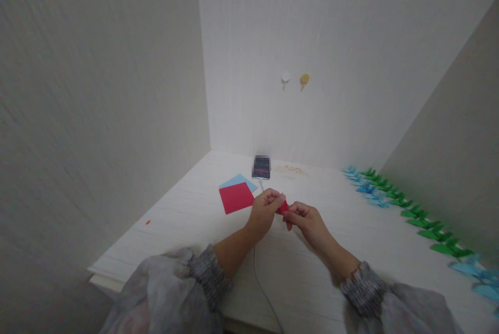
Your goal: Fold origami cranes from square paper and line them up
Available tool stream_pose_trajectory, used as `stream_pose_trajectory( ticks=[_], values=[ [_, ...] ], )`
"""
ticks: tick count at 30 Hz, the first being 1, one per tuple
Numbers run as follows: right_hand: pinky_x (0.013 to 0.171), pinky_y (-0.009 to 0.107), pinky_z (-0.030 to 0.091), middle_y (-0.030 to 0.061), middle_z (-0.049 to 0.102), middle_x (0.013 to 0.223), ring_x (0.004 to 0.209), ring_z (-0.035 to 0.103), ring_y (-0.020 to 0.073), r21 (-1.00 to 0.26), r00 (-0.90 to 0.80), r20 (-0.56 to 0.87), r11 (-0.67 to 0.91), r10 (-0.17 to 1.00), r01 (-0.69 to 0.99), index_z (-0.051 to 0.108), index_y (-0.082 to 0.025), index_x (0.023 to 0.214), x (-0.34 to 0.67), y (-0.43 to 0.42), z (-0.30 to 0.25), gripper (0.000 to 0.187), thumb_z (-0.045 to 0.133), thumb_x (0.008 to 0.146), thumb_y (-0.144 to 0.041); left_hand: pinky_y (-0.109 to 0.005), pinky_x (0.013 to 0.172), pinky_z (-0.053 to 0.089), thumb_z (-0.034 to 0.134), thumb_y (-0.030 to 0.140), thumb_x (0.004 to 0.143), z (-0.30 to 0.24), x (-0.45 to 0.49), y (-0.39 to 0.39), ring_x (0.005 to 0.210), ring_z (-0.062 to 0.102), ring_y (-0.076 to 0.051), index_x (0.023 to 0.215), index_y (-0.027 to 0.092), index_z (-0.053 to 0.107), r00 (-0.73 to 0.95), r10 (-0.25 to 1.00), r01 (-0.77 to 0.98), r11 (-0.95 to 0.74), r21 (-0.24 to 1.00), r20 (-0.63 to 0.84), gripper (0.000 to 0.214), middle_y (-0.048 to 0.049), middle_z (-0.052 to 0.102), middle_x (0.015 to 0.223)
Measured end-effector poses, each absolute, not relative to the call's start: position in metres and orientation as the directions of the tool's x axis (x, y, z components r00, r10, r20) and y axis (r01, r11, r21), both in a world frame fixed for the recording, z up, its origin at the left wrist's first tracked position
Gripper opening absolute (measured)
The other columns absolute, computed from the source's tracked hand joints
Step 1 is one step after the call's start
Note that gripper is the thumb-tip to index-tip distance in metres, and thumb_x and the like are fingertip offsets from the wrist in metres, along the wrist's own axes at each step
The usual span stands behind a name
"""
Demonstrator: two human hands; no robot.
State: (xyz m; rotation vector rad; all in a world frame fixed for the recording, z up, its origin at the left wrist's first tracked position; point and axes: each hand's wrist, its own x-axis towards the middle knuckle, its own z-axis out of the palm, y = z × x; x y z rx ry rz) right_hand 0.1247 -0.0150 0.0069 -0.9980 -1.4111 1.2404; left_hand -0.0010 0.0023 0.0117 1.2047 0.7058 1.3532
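Note:
Between my two hands is a small piece of folded red paper [283,206], held above the white table. My left hand [265,210] pinches it from the left, with a ring on one finger. From the right, my right hand [305,218] grips its lower edge between thumb and fingers. Fingers cover much of the paper, so its exact folded shape is hard to make out. Left of my hands, a flat red sheet [236,198] lies partly over a light blue sheet [238,180].
A phone [261,167] stands near the back wall, its white cable [259,277] running under my left arm to the front edge. Green folded paper cranes [415,211] and blue ones [366,187] line the right side. An orange scrap [148,222] lies at left.

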Motion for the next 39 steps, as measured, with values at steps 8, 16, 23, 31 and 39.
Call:
stream_pose_trajectory(
  ticks=[8, 16, 23, 31, 39],
  values=[
    [0.048, 0.023, 0.036, -0.0013, 0.057, 0.051, 0.044, 0.047, 0.0089, -0.992, -0.191, 0.130, 0.125, 0.973, -0.036, 0.056, -0.016, 0.054, 0.1248, -0.0159, 0.0084, 0.018, 0.064, 0.062, -0.030, -0.022, 0.053, 0.035, 0.053, 0.033, 0.070, 0.0177, -0.0026, 0.0005, 0.047, 0.047, -0.008, 0.093, 0.015, 0.042, 0.158, 0.946, -0.282, -0.232, 0.931, 0.283, 0.031, 0.0040, 0.053, 0.049],
    [0.044, 0.023, 0.035, -0.0015, 0.057, 0.050, 0.041, 0.046, 0.0085, -0.991, -0.191, 0.117, 0.102, 0.975, -0.086, 0.056, -0.016, 0.052, 0.1216, -0.0168, 0.0102, 0.016, 0.064, 0.060, -0.028, -0.020, 0.047, 0.033, 0.051, 0.033, 0.071, 0.0167, -0.0010, -0.0005, 0.042, 0.043, -0.007, 0.090, 0.016, 0.041, 0.156, 0.952, -0.327, -0.202, 0.923, 0.264, 0.027, 0.0061, 0.049, 0.047],
    [0.042, 0.022, 0.034, -0.0014, 0.056, 0.050, 0.042, 0.045, 0.0083, -0.984, -0.162, 0.116, 0.091, 0.980, -0.154, 0.057, -0.016, 0.052, 0.1246, -0.0169, 0.0060, 0.014, 0.063, 0.060, -0.025, -0.022, 0.053, 0.036, 0.062, 0.029, 0.063, 0.0172, -0.0001, -0.0002, 0.047, 0.048, -0.008, 0.092, 0.017, 0.036, 0.230, 0.944, -0.374, -0.137, 0.917, 0.235, 0.041, 0.0060, 0.052, 0.052],
    [0.043, 0.022, 0.035, -0.0006, 0.056, 0.053, 0.043, 0.045, 0.0087, -0.987, -0.188, 0.128, 0.106, 0.974, -0.120, 0.057, -0.016, 0.054, 0.1271, -0.0162, 0.0030, 0.016, 0.065, 0.060, -0.028, -0.022, 0.051, 0.036, 0.068, 0.025, 0.056, 0.0150, -0.0020, 0.0004, 0.044, 0.048, -0.008, 0.090, 0.017, 0.036, 0.239, 0.946, -0.389, -0.116, 0.914, 0.221, 0.048, 0.0086, 0.050, 0.048],
    [0.042, 0.022, 0.034, -0.0022, 0.056, 0.049, 0.041, 0.044, 0.0082, -0.987, -0.187, 0.139, 0.121, 0.973, -0.107, 0.057, -0.016, 0.051, 0.1258, -0.0177, 0.0067, 0.015, 0.066, 0.059, -0.026, -0.023, 0.052, 0.037, 0.061, 0.027, 0.064, 0.0166, -0.0014, -0.0010, 0.044, 0.048, -0.008, 0.089, 0.017, 0.038, 0.265, 0.936, -0.446, -0.095, 0.890, 0.233, 0.035, 0.0049, 0.055, 0.050]
  ],
)
